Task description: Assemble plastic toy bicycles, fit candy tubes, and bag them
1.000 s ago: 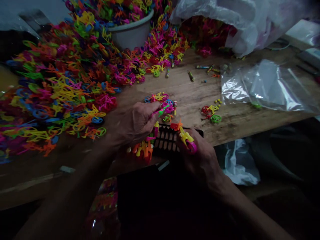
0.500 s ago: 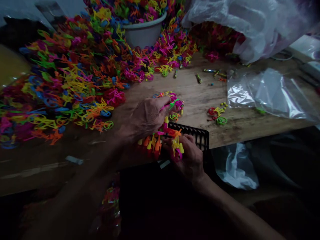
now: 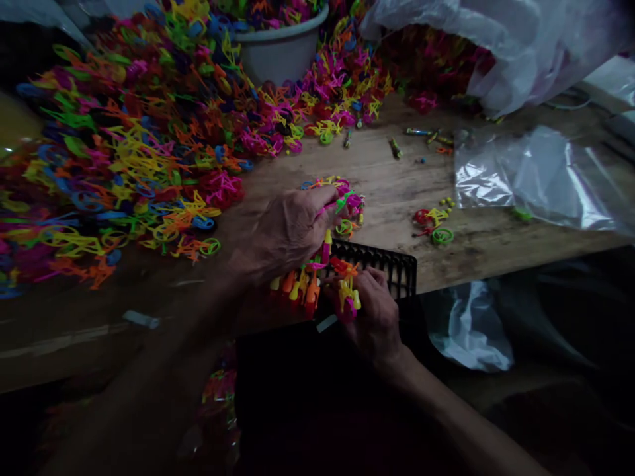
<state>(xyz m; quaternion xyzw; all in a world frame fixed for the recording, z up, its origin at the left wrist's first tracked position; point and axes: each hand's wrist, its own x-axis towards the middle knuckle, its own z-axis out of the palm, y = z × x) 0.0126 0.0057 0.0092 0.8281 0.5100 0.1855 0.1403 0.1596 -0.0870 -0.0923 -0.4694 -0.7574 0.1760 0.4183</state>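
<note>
My left hand (image 3: pixel 292 228) is closed round small pink and green plastic pieces (image 3: pixel 344 200) above the wooden table. Lower right of it, my right hand (image 3: pixel 374 311) has its fingers wrapped round a yellow and orange plastic piece (image 3: pixel 348 291) with a magenta part below. Between and under both hands lies a black slotted rack (image 3: pixel 404 264) at the table's front edge. Several orange and yellow pieces (image 3: pixel 311 291) stand in a row at its left part, partly hidden by my left hand.
A large heap of colourful plastic pieces (image 3: pixel 139 158) covers the table's left, beside a grey tub (image 3: pixel 282 56). Clear plastic bags (image 3: pixel 555 178) lie at right, near a small cluster of yellow, red and green pieces (image 3: pixel 439 217). A whitish sack (image 3: pixel 516 46) is behind.
The view has shifted slightly. My right hand and its yellow and orange piece are a little further left and lower; my left hand keeps nearly the same pose.
</note>
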